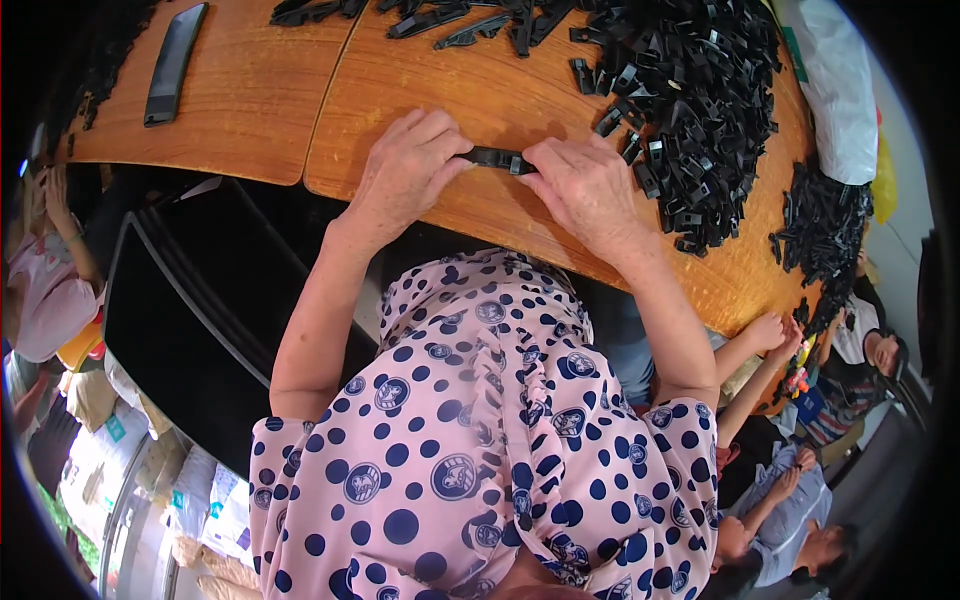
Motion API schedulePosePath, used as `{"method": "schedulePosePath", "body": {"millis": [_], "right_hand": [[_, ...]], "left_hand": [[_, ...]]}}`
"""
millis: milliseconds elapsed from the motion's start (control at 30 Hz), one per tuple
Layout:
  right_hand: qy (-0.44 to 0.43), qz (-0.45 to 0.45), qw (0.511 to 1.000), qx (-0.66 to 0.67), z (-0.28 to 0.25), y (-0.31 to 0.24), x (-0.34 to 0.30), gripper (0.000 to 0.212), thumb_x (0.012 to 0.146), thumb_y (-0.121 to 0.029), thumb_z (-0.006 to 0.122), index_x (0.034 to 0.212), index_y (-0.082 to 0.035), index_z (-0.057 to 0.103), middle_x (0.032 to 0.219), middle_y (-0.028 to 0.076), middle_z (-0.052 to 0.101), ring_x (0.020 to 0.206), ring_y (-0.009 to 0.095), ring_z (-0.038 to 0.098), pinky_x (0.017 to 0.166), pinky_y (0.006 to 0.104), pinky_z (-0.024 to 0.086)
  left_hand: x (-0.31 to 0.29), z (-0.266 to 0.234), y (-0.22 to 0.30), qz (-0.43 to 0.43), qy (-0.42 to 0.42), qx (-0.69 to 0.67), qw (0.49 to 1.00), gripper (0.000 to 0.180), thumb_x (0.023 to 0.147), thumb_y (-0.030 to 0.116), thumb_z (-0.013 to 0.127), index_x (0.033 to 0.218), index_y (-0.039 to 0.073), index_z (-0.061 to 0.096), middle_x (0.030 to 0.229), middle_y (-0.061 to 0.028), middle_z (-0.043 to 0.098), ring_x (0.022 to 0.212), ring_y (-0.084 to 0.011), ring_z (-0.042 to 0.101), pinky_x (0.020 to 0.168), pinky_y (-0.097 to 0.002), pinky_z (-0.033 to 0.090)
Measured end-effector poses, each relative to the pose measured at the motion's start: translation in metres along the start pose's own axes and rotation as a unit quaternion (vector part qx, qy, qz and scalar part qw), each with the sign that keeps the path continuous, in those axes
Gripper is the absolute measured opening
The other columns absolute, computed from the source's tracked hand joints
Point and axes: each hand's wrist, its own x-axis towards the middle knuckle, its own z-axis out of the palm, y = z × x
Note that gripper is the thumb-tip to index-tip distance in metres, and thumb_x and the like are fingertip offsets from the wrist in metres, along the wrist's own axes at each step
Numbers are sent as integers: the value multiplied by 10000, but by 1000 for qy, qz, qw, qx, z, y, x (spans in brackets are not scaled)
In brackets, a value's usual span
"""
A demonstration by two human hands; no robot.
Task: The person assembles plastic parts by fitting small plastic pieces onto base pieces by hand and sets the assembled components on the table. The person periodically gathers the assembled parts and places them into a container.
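- At the far left, a person in a pink top (50, 290) sits beside the worktop (230, 105), with pale packed bags (105, 465) lower down.
- A dark, flat, phone-like slab (176, 65) lies on the worktop, whose orange-brown wood grain looks scuffed; a seam divides its boards just right of the slab.
- Below this left board stands a large black object (190, 320) with a raised rim.
- Loose black pieces (470, 32) line the far edge, leading rightward into a big heap of black clips (690, 120).
- Farther right are a smaller heap of dark pieces (825, 225), a white plastic bag (838, 100) and more people (795, 500).
- The left hand (410, 165) has its grip pinching the left end of a slim black part (495, 158).
- That part spans the space between both hands, over the worktop's near side; it is narrow, dark and slightly glossy, with a blockier section toward its right end. Whether it is one piece or two joined, I cannot tell.
- The right hand (590, 190) has its grip pinching the right end.
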Motion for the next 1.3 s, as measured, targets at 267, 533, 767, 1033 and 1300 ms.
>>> {"method": "schedulePosePath", "body": {"millis": [267,533,767,1033,1300], "right_hand": [[-40,-9,997,71,9,8,17,163,875,-145,694,955,-52,587,849,117,642,784,351,653,643,436,516],[-54,-30,995,75,-2,28,2,193,874,-179,709,974,-44,613,823,124,647,778,344,654,633,433,497],[-13,33,995,94,-6,30,-6,191,863,-175,717,963,-44,618,820,119,665,750,336,662,616,418,510],[-73,-17,996,43,-5,18,2,190,862,-131,711,970,-39,585,861,135,658,753,360,655,615,431,514],[-56,-7,996,74,-2,10,12,206,831,-174,733,927,-57,593,892,96,656,839,316,674,679,436,548]], "left_hand": [[5,1,-4,21,-7,-13,1000,145,784,68,745,897,18,670,884,-85,617,849,-285,604,742,-376,493],[4,11,3,21,0,-3,1000,138,798,100,744,907,43,681,883,-68,617,857,-272,593,774,-377,450],[4,9,-1,15,-17,6,1000,127,811,116,741,913,61,688,880,-55,620,868,-261,593,786,-378,439],[5,5,3,8,-23,8,1000,126,814,104,738,918,60,686,875,-55,621,868,-260,595,789,-365,427],[11,-1,-7,16,-57,-13,998,177,815,107,751,952,27,671,914,-92,620,860,-283,606,754,-376,488]]}}
